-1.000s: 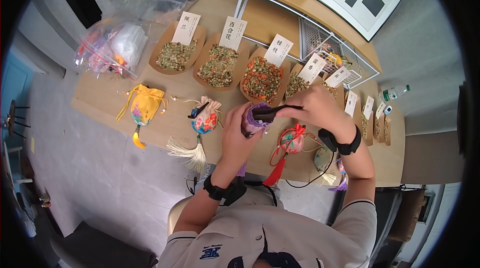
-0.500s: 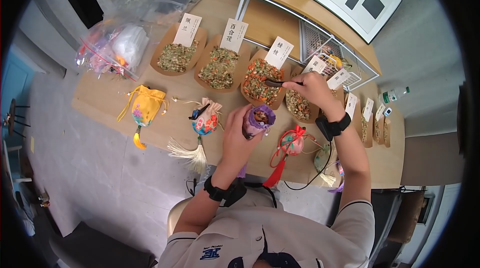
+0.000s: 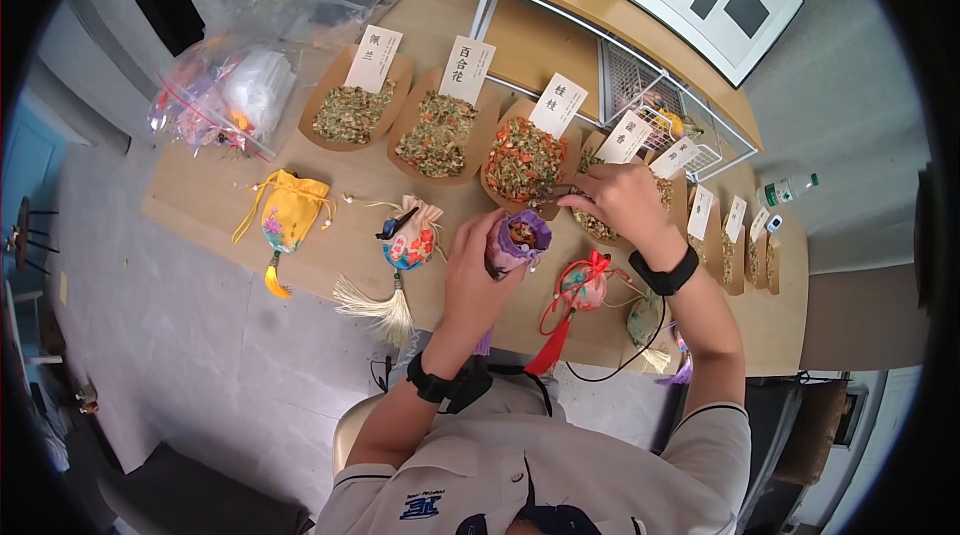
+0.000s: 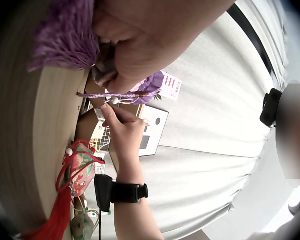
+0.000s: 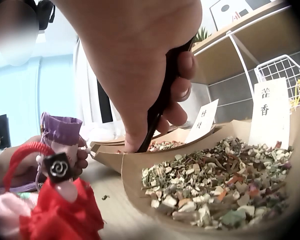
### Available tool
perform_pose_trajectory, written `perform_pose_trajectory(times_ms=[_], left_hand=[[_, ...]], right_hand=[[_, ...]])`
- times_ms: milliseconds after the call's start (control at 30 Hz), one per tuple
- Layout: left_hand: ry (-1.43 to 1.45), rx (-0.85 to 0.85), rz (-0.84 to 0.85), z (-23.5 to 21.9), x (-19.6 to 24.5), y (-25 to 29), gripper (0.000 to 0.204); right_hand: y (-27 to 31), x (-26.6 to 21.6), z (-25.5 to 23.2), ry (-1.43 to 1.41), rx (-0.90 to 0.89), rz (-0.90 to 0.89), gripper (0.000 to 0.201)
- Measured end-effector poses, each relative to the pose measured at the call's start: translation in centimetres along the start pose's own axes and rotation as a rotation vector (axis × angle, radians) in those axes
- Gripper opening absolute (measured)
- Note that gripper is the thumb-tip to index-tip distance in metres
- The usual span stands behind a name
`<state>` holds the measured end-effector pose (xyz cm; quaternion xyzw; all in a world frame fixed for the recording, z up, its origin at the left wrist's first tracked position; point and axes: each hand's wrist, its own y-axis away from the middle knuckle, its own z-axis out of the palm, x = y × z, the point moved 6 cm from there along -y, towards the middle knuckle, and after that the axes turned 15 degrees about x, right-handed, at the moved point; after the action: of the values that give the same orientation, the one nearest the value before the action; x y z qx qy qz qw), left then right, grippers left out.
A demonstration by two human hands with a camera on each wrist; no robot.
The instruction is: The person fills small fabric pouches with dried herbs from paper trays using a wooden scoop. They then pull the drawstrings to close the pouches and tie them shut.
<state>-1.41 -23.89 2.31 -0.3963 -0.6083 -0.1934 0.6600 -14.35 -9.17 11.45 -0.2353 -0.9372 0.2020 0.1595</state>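
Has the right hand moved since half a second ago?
Yes: the right hand has moved away from the wooden shelf, toward the purple pouch.

The wood-toned surface is positioned above a grey floor. A metal-framed wooden shelf occupies its rear. Right wrist view, left side: pale blue wall.

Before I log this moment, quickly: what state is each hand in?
Left hand: closed around the purple drawstring pouch.
Right hand: closed, gripping the dark scoop.
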Motion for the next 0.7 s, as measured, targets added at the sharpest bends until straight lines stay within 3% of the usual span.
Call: perform_pose_trajectory(times_ms=[233,433,700], left_hand=[[-0.005,-0.007,0.007,0.1,-0.1,0.0,0.069],[-0.004,-0.015,-0.004,0.1,-0.2,0.1,0.069],[0.002,-0.02,-0.009,0.0,-0.2,0.1,0.069]], right_hand=[[-0.2,-0.3,0.1,0.017,0.105,0.036,0.032],[-0.7,1.0,0.4,0.13,0.092,0.114,0.032],[-1.1,1.7,1.6,0.191,0.074,0.086,0.037]])
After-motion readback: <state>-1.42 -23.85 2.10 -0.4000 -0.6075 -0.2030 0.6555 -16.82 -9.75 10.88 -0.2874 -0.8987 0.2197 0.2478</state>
